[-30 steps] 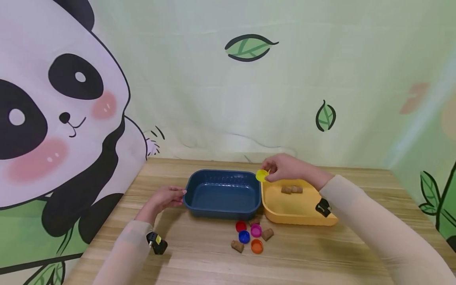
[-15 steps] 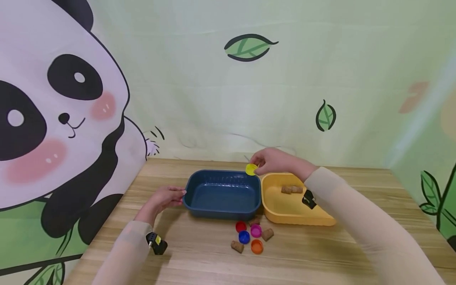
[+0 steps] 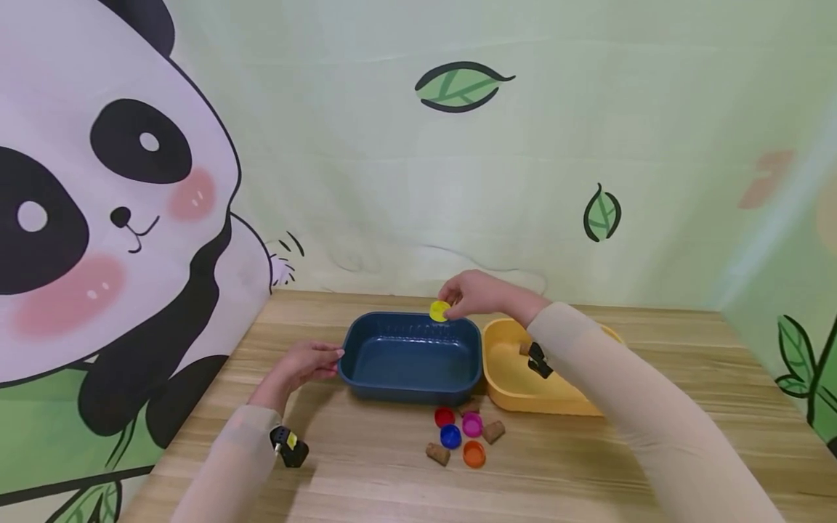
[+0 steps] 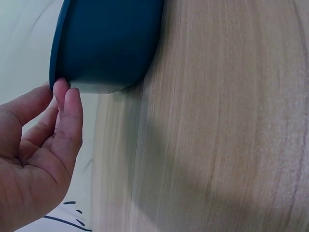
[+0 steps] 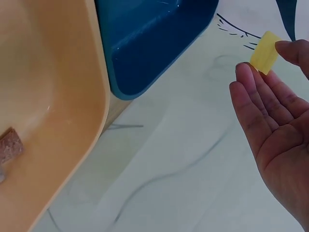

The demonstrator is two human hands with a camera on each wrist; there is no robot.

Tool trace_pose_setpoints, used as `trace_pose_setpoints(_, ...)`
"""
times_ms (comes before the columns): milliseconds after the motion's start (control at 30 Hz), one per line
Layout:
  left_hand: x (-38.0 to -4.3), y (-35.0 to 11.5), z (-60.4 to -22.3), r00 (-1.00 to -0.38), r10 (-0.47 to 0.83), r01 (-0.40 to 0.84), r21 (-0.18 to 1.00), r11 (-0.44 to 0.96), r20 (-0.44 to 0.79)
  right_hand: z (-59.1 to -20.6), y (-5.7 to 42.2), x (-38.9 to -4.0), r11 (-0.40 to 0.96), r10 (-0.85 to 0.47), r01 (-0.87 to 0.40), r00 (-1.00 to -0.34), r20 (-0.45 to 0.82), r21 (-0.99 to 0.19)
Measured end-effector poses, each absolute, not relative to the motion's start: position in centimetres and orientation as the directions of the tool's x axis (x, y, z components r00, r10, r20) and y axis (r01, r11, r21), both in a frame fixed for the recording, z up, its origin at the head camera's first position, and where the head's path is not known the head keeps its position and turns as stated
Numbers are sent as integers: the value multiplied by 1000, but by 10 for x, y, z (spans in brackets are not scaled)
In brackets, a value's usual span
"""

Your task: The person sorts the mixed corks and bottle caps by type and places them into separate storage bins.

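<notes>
My right hand (image 3: 480,294) pinches a yellow plastic bottle cap (image 3: 439,311) between thumb and fingertips, over the back rim of the dark blue plastic tray (image 3: 408,396). In the right wrist view the yellow cap (image 5: 265,52) shows side-on at the fingertips. At the tray's left end my left hand (image 3: 310,361) holds the rim. The left wrist view shows the thumb and fingertips of this hand (image 4: 43,145) pinching the blue tray's rim (image 4: 53,58). No objects show inside the blue tray.
A yellow tray (image 3: 543,403) stands against the blue one's right side, with cork (image 3: 525,349) inside, partly hidden by my right arm. In front lie red (image 3: 445,416), blue (image 3: 450,436), pink (image 3: 472,424) and orange caps (image 3: 474,454), plus loose corks (image 3: 493,431). A printed cloth hangs behind.
My right hand has carried the yellow cap leftward from the yellow tray's left edge to above the blue tray's back rim. My left hand stays at the blue tray's rim.
</notes>
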State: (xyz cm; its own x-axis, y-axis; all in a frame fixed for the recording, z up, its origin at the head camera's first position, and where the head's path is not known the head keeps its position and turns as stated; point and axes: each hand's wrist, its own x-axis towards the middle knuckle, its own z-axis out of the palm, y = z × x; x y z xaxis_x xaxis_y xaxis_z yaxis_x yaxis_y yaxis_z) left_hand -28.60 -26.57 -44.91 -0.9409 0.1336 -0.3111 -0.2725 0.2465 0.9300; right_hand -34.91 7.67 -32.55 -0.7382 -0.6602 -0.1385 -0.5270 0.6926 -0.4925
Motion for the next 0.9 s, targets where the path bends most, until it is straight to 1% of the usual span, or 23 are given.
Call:
trace_pose_setpoints(467, -290, -262, -452, -934, 116, -299, 917, 264, -338, -339, 56, -359, 712, -657, -524, -732, -180, -467)
trace_pose_setpoints(700, -294, -263, -446, -932, 108, -310, 914, 262, -347, -348, 43, -361, 734, -650, -542, -735, -192, -409)
trace_pose_setpoints(900, -290, -264, -444, -929, 91, -325, 906, 270, -360, -360, 35, -364, 737, -651, -529, -724, -229, -420)
